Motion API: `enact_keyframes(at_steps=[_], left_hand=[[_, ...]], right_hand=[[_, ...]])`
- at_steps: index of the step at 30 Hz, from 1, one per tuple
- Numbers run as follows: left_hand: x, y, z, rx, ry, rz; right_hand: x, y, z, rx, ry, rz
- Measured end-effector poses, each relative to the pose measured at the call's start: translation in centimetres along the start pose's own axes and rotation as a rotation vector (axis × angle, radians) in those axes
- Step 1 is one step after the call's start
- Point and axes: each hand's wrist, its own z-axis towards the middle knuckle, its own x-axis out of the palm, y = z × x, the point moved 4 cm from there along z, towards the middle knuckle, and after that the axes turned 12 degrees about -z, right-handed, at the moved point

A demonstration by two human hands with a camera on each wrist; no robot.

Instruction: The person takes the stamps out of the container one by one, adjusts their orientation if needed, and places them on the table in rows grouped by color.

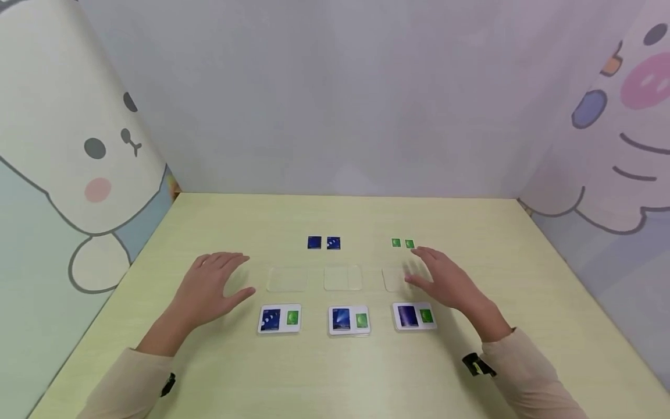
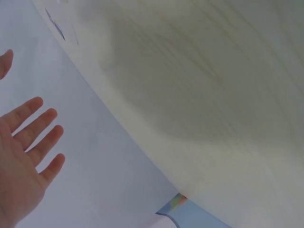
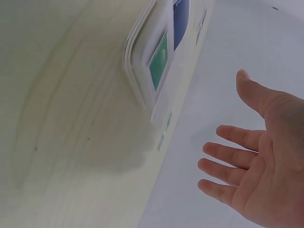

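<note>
My left hand [image 1: 209, 288] hovers over the left part of the table, fingers spread and holding nothing; its palm also shows in the left wrist view. On the other side my right hand [image 1: 447, 282] is held above the right clear plate [image 1: 394, 280], its fingers apart and nothing in them. Two more clear plates, a left one [image 1: 287, 279] and a middle one [image 1: 342, 278], lie between the hands. Nearer me are three white cards, left [image 1: 286, 329], middle [image 1: 349, 331] and right [image 1: 413, 327], each bearing a dark blue picture and a green one.
Behind the plates lie two small dark blue squares [image 1: 314, 242] and two small green squares [image 1: 396, 242]. The pale wooden table [image 1: 335, 378] meets a plain wall curtain [image 1: 335, 116] at the back. Cartoon-printed panels [image 1: 68, 174] flank it.
</note>
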Motion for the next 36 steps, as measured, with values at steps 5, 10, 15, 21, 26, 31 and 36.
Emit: enact_keyframes(at_steps=[5,10,15,21,26,31,36], left_hand=[[0.2,0.2,-0.4,0.007,-0.005,0.004],[0.4,0.5,-0.6,0.007,0.002,-0.001],[0.6,0.6,-0.9,0.018,0.003,0.002],[0.7,0.5,-1.1,0.024,0.011,0.004],[0.7,0.5,-1.1,0.04,0.006,0.01],[0.9,0.5,-1.1,0.047,0.021,0.006],[1.1,0.5,-1.1,0.043,0.036,-0.003]], right_hand=[[0.4,0.4,-0.1,0.0,0.018,0.018],[0.5,0.9,-0.1,-0.008,0.021,0.02],[0.6,1.4,-0.1,-0.006,0.022,0.021],[0.6,2.2,-0.1,-0.024,0.023,0.024],[0.4,3.0,-0.1,-0.04,0.024,0.013],[0.3,3.9,0.0,-0.066,0.014,-0.003],[0.4,4.9,0.2,-0.102,0.0,-0.024]])
